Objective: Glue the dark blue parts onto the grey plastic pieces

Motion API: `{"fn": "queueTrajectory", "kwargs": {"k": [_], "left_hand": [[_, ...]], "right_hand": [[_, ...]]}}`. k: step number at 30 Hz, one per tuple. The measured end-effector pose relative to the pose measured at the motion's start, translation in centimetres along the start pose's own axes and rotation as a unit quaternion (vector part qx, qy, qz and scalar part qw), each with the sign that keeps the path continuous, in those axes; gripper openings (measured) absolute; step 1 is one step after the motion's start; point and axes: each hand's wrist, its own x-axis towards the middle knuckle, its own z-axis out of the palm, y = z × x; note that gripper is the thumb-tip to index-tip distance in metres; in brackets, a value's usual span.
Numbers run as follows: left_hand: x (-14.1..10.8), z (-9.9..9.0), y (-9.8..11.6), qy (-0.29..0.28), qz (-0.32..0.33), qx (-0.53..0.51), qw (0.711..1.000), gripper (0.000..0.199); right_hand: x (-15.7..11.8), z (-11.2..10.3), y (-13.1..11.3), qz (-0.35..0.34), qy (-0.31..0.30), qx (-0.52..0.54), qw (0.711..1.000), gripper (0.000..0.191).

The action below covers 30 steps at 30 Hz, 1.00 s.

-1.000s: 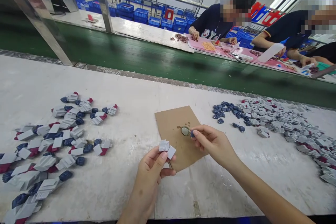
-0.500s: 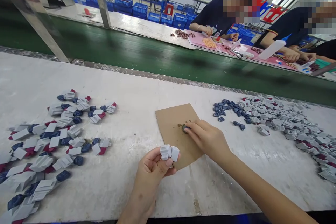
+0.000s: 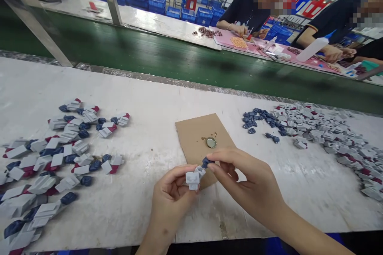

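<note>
Between the thumb and fingers of my left hand (image 3: 172, 197) is a light grey blocky plastic part (image 3: 193, 178). My right hand (image 3: 249, 179) pinches a small dark blue plastic piece (image 3: 206, 162) right at the grey part's upper right end; whether they touch I cannot quite tell. Below and behind both hands lies a brown cardboard sheet (image 3: 191, 133). On it rests a bottle cap (image 3: 211, 142), inner side up, with a few brown wet spots beside it.
Grey, blue and dark red assemblies (image 3: 64, 143) spread over the table's left. Loose blue pieces (image 3: 260, 119) and a heap of grey parts (image 3: 317, 127) lie at right. Beyond runs a green conveyor belt (image 3: 143, 53). Two co-workers sit across it, near a white squeeze bottle (image 3: 312, 49).
My right hand has come away from the bottle cap, bringing the blue piece down to the grey part. My left hand has turned the grey part. The cap is now uncovered.
</note>
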Motion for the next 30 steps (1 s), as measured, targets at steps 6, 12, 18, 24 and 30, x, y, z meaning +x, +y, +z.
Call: {"fn": "queueTrajectory", "kwargs": {"k": [6,12,18,24,30], "left_hand": [[0.0,0.1,0.0,0.018,0.006,0.01,1.0,0.022],[-0.1,0.4,0.0,0.053,0.01,0.036,0.998,0.016],[-0.3,-0.2,-0.6,0.094,-0.017,0.041,0.995,0.021],[-0.5,-0.1,-0.6,0.128,-0.012,0.02,0.992,0.022],[0.1,0.3,-0.6,0.073,-0.032,0.051,0.996,0.02]], "right_hand": [[0.2,0.4,0.2,-0.035,0.002,-0.006,0.999,0.019],[0.2,0.7,0.1,-0.094,0.01,-0.018,0.995,0.022],[-1.0,2.9,0.0,-0.048,0.053,0.029,0.997,0.018],[-1.7,5.0,-0.1,0.009,0.102,0.051,0.993,0.017],[-2.5,3.6,0.3,-0.038,0.008,0.085,0.996,0.037]]}}
